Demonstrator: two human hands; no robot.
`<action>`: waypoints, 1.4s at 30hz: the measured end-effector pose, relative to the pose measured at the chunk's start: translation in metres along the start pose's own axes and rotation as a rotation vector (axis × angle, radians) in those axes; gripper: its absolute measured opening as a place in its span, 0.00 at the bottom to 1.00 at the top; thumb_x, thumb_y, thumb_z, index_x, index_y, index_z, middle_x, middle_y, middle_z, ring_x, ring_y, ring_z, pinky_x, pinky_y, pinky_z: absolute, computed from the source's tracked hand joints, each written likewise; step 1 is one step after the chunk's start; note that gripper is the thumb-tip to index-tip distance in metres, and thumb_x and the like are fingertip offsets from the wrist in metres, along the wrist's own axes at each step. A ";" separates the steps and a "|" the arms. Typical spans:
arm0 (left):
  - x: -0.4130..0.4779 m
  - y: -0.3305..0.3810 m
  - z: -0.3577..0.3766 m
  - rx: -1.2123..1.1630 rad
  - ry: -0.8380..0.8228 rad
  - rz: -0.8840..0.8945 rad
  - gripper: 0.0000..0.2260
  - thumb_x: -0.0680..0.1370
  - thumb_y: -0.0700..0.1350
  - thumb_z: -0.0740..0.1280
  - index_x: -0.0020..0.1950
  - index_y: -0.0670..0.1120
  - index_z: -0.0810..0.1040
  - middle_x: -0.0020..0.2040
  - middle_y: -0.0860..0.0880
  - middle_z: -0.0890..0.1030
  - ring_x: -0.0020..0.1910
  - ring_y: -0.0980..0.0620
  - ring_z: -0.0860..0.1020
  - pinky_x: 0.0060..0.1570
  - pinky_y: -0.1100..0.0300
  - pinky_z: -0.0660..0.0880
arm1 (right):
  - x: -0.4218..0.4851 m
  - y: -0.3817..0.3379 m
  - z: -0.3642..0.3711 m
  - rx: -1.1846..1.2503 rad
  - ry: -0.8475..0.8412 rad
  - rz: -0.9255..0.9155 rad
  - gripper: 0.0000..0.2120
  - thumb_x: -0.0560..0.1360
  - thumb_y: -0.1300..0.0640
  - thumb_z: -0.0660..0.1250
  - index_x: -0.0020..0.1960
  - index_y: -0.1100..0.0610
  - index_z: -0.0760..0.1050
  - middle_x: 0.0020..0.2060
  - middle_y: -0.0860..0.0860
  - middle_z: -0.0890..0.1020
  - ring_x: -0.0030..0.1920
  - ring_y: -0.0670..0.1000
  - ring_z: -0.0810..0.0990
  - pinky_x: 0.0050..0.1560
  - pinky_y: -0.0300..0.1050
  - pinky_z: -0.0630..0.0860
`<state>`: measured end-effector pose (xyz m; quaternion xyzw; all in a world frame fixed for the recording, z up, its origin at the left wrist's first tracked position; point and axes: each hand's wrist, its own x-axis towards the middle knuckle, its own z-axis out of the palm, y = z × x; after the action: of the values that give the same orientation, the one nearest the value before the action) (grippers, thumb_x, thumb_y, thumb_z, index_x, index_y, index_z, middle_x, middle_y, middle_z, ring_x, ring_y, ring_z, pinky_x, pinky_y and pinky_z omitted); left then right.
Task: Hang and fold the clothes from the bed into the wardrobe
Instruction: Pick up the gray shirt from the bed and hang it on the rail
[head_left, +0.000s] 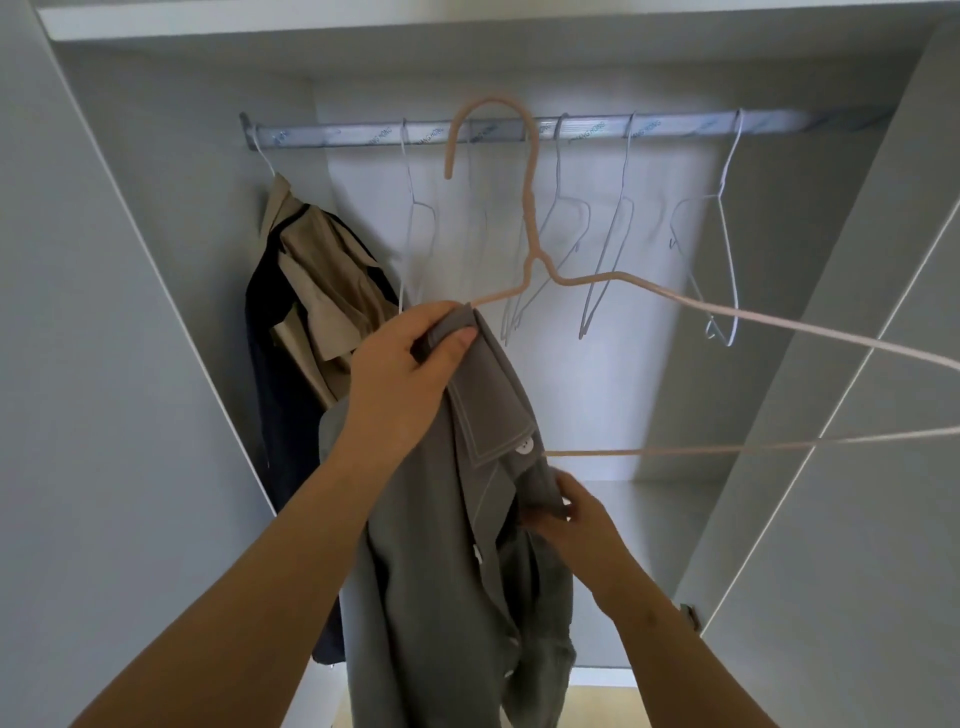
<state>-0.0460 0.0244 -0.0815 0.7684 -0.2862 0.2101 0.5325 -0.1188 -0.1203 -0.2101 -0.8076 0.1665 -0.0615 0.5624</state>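
Note:
A grey collared shirt (457, 571) with white buttons hangs in front of me, half threaded on a pink hanger (532, 228). My left hand (405, 374) grips the shirt's shoulder together with the hanger's left arm, thumb over the cloth. Lower down, my right hand (571, 519) pinches the shirt's front edge near the hanger's bottom bar. The hanger's hook is raised in front of the wardrobe rail (519, 130); whether it touches the rail is unclear. Its right arm sticks out bare to the right.
Several empty white wire hangers (613, 249) hang along the rail. At the left end hang a beige garment (322, 291) and a dark one (280, 415). A shelf (467, 21) runs above, an open wardrobe door (857, 467) stands at right.

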 end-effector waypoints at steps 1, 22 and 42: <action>-0.001 0.000 -0.001 -0.017 0.004 0.000 0.06 0.77 0.41 0.65 0.51 0.52 0.77 0.43 0.62 0.76 0.42 0.72 0.74 0.44 0.78 0.69 | 0.000 0.002 0.003 -0.016 -0.022 0.012 0.12 0.76 0.57 0.65 0.60 0.52 0.73 0.55 0.49 0.77 0.58 0.54 0.76 0.64 0.49 0.71; 0.011 -0.041 -0.070 0.333 -0.320 0.334 0.12 0.73 0.55 0.62 0.53 0.54 0.79 0.43 0.69 0.78 0.45 0.69 0.74 0.46 0.79 0.67 | 0.000 0.037 -0.035 0.197 0.300 -0.003 0.09 0.77 0.57 0.63 0.39 0.57 0.76 0.34 0.51 0.79 0.37 0.48 0.77 0.34 0.30 0.71; 0.000 -0.064 -0.043 1.119 -0.461 0.252 0.12 0.80 0.55 0.57 0.57 0.54 0.76 0.48 0.51 0.77 0.45 0.51 0.78 0.36 0.60 0.68 | 0.000 0.023 -0.062 0.014 0.225 0.158 0.10 0.75 0.54 0.67 0.37 0.56 0.75 0.36 0.51 0.78 0.39 0.50 0.75 0.35 0.39 0.68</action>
<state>-0.0049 0.0816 -0.1116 0.9170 -0.3290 0.2184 -0.0557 -0.1412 -0.1830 -0.2094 -0.7761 0.2911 -0.1082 0.5488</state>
